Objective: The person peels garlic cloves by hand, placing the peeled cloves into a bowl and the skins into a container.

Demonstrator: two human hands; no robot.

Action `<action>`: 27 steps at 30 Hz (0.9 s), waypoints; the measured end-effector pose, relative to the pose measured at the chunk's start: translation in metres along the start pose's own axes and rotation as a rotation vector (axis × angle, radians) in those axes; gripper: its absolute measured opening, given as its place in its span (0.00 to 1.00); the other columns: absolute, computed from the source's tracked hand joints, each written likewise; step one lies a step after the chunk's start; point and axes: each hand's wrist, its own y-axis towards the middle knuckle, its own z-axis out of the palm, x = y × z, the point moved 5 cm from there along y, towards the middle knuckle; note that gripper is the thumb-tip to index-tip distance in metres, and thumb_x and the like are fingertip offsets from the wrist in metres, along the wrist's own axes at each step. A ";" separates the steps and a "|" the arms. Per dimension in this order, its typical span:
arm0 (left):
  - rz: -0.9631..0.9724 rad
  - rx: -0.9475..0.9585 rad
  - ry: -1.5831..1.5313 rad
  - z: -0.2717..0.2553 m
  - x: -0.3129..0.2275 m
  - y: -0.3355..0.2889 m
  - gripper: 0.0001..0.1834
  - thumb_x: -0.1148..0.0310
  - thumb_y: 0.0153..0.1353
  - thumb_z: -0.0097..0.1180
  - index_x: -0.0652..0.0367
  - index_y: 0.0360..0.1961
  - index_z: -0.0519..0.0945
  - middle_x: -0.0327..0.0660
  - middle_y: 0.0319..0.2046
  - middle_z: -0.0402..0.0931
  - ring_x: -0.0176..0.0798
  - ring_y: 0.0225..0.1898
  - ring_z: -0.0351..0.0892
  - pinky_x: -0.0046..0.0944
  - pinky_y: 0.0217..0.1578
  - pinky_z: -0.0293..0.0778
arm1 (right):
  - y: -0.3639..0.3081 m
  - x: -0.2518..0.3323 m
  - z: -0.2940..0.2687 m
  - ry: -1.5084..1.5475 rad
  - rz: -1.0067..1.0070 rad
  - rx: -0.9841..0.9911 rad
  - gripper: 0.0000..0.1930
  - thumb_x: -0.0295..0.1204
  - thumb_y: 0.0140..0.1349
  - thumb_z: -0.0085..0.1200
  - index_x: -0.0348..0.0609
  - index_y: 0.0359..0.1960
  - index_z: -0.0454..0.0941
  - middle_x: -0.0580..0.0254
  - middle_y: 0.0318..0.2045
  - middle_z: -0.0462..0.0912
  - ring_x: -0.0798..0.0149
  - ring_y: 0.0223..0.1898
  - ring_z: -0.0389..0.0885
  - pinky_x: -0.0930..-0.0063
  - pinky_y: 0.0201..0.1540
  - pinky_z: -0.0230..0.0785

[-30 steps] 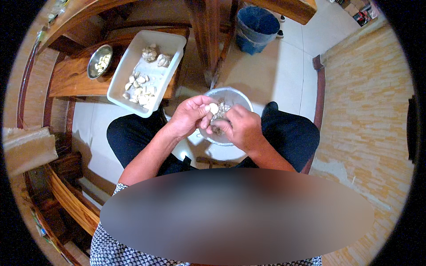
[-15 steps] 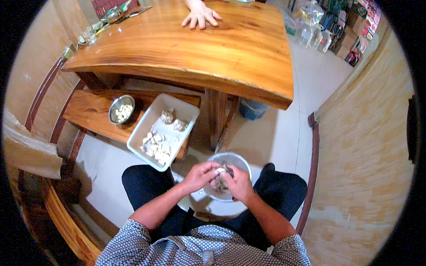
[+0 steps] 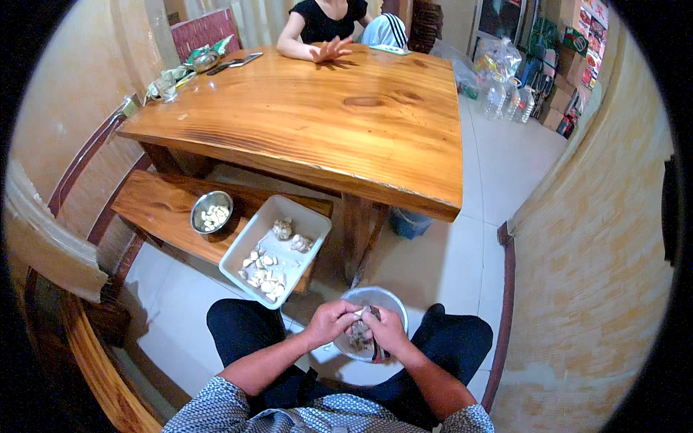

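Both of my hands are closed and close together above a pale bucket [image 3: 401, 303] between my knees. Pinched in the fingertips of my left hand [image 3: 330, 322] is a whitish garlic clove [image 3: 359, 313], which the right fingers also touch. My right hand [image 3: 388, 332] grips a slim knife-like tool [image 3: 379, 354]; its red and black end sticks out below the palm, and the rest is mostly hidden. Dry skins [image 3: 357, 336] lie in the bucket. Left of my hands, a white tray [image 3: 236, 278] holds loose garlic cloves [image 3: 266, 280] and whole garlic bulbs [image 3: 282, 229].
A steel bowl [image 3: 195, 224] of peeled cloves stands beside the tray on a wooden bench [image 3: 151, 193]. Beyond is a big wooden table [image 3: 303, 123], where another person [image 3: 328, 25] sits. A blue bin [image 3: 410, 224] is underneath. A wall [image 3: 577, 289] rises at the right.
The view has tilted up, so the scene sits lower and more of the other person shows. That person's hand has lifted off the tabletop. My hands stay together over the bucket.
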 end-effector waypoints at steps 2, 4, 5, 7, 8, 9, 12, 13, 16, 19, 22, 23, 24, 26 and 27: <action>0.017 -0.058 0.025 -0.003 0.001 -0.001 0.06 0.73 0.59 0.54 0.64 0.35 0.77 0.38 0.22 0.75 0.28 0.21 0.74 0.30 0.22 0.70 | 0.002 -0.006 0.000 0.033 0.016 -0.007 0.11 0.33 0.64 0.47 0.38 0.40 0.75 0.71 0.25 0.77 0.79 0.21 0.71 0.82 0.24 0.67; 0.007 -0.096 0.025 -0.004 0.007 0.002 0.05 0.73 0.58 0.55 0.64 0.32 0.77 0.38 0.21 0.74 0.28 0.21 0.74 0.31 0.22 0.70 | 0.002 -0.004 0.001 0.033 0.034 0.002 0.11 0.33 0.64 0.47 0.38 0.39 0.75 0.71 0.26 0.77 0.79 0.22 0.71 0.83 0.24 0.67; -0.031 -0.099 0.008 -0.004 0.010 0.002 0.07 0.71 0.58 0.55 0.64 0.28 0.75 0.39 0.20 0.74 0.28 0.21 0.74 0.32 0.22 0.70 | 0.002 -0.001 0.001 0.027 0.029 0.006 0.11 0.33 0.64 0.47 0.38 0.39 0.75 0.71 0.26 0.77 0.79 0.22 0.71 0.83 0.24 0.67; -0.049 -0.100 0.009 -0.004 0.018 0.003 0.08 0.70 0.60 0.54 0.64 0.28 0.75 0.38 0.20 0.74 0.28 0.21 0.74 0.31 0.22 0.70 | 0.000 -0.008 0.002 0.057 0.032 -0.008 0.10 0.33 0.63 0.48 0.39 0.39 0.75 0.70 0.25 0.77 0.78 0.22 0.72 0.81 0.25 0.67; -0.058 -0.100 0.010 -0.004 0.021 0.003 0.08 0.69 0.60 0.54 0.64 0.29 0.75 0.38 0.20 0.74 0.28 0.21 0.73 0.30 0.22 0.70 | 0.001 -0.009 0.003 -0.037 -0.039 -0.020 0.10 0.33 0.63 0.49 0.40 0.38 0.75 0.70 0.25 0.77 0.77 0.22 0.72 0.80 0.25 0.68; -0.109 -0.069 -0.085 -0.001 0.021 0.003 0.08 0.68 0.61 0.53 0.63 0.30 0.75 0.37 0.20 0.73 0.28 0.21 0.73 0.30 0.22 0.70 | 0.001 -0.009 0.002 -0.134 -0.108 -0.034 0.10 0.34 0.63 0.49 0.40 0.38 0.75 0.69 0.25 0.77 0.77 0.22 0.72 0.79 0.25 0.68; -0.276 0.032 -0.354 0.003 0.021 0.002 0.08 0.68 0.62 0.52 0.63 0.32 0.74 0.37 0.21 0.73 0.29 0.21 0.73 0.29 0.22 0.70 | 0.000 -0.002 -0.001 -0.400 -0.330 -0.099 0.11 0.34 0.61 0.51 0.39 0.38 0.75 0.67 0.24 0.77 0.75 0.21 0.73 0.76 0.25 0.68; -0.342 0.072 -0.435 0.002 0.025 0.001 0.07 0.69 0.62 0.52 0.63 0.33 0.74 0.37 0.21 0.73 0.29 0.21 0.73 0.29 0.22 0.71 | -0.002 0.003 0.000 -0.485 -0.408 -0.123 0.11 0.35 0.61 0.52 0.39 0.37 0.76 0.66 0.23 0.77 0.74 0.21 0.73 0.75 0.26 0.68; -0.425 0.079 -0.549 0.000 0.024 0.002 0.05 0.71 0.60 0.53 0.61 0.32 0.73 0.38 0.21 0.73 0.30 0.20 0.73 0.32 0.22 0.74 | -0.011 0.017 0.002 -0.334 -0.322 -0.176 0.11 0.34 0.60 0.54 0.37 0.36 0.75 0.65 0.22 0.77 0.73 0.21 0.74 0.75 0.26 0.69; -0.455 0.080 -0.554 0.005 0.023 0.001 0.05 0.72 0.59 0.55 0.61 0.31 0.73 0.39 0.22 0.73 0.31 0.19 0.74 0.32 0.22 0.75 | -0.006 0.005 0.003 -0.150 -0.156 -0.106 0.17 0.40 0.57 0.56 0.38 0.38 0.75 0.56 0.24 0.79 0.66 0.24 0.78 0.69 0.28 0.71; -0.458 0.012 -0.613 0.011 0.032 0.000 0.05 0.72 0.60 0.54 0.61 0.32 0.72 0.39 0.22 0.73 0.31 0.18 0.73 0.31 0.21 0.75 | -0.005 -0.003 0.008 0.053 0.010 -0.114 0.10 0.30 0.59 0.55 0.37 0.36 0.73 0.68 0.23 0.77 0.77 0.21 0.73 0.81 0.24 0.68; -0.454 -0.027 -0.646 0.012 0.036 0.000 0.05 0.72 0.60 0.54 0.61 0.32 0.72 0.39 0.22 0.74 0.31 0.18 0.73 0.30 0.20 0.75 | -0.004 -0.004 0.009 0.072 0.011 -0.112 0.10 0.30 0.59 0.55 0.37 0.36 0.73 0.69 0.23 0.77 0.78 0.21 0.72 0.81 0.23 0.68; -0.458 -0.051 -0.603 0.012 0.039 0.001 0.04 0.72 0.60 0.53 0.61 0.32 0.72 0.39 0.22 0.74 0.31 0.17 0.73 0.29 0.20 0.74 | -0.002 -0.007 0.010 0.093 0.014 -0.111 0.09 0.30 0.59 0.55 0.37 0.37 0.73 0.69 0.23 0.77 0.78 0.21 0.72 0.82 0.23 0.67; -0.464 -0.097 -0.517 0.010 0.043 0.004 0.05 0.71 0.62 0.51 0.61 0.31 0.71 0.39 0.21 0.73 0.31 0.17 0.73 0.28 0.18 0.72 | -0.003 -0.005 0.010 0.083 0.007 -0.104 0.09 0.30 0.59 0.55 0.38 0.37 0.73 0.69 0.23 0.76 0.79 0.21 0.72 0.83 0.23 0.67; -0.465 -0.093 -0.454 0.008 0.041 0.005 0.06 0.70 0.62 0.50 0.60 0.31 0.71 0.39 0.20 0.73 0.30 0.17 0.72 0.29 0.18 0.71 | -0.004 0.001 0.010 0.055 -0.001 -0.094 0.09 0.30 0.59 0.54 0.38 0.37 0.72 0.69 0.23 0.76 0.78 0.21 0.72 0.83 0.22 0.67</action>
